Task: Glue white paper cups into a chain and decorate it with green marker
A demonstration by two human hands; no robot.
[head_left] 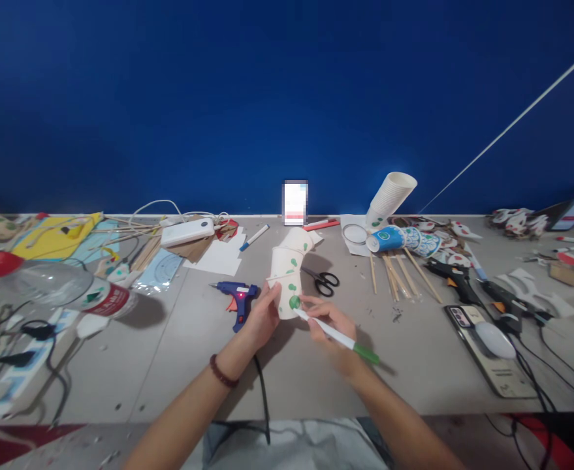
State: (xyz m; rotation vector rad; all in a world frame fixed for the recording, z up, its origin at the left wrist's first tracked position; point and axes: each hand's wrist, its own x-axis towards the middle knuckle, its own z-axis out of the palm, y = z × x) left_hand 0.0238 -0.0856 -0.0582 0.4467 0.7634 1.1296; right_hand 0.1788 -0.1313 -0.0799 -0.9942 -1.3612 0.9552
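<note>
My left hand [263, 318] is closed around the lower end of a curved chain of white paper cups [285, 266], marked with green leaf-like spots. In my right hand [334, 326] is a white marker [333, 333] with a green end. Its tip points at a green spot near the bottom cup's rim, and I cannot tell whether it touches. Left of the cups lies a blue glue gun [238, 300]. Black-handled scissors [326, 282] rest to their right, partly hidden behind the cups.
A phone [295, 203] stands against the blue wall. At right are stacked paper cups [391, 198], a blue-patterned cup chain [389, 239], wooden sticks [398, 277] and another phone [487, 356]. A plastic bottle [61, 284] and a power strip [32, 372] are at left.
</note>
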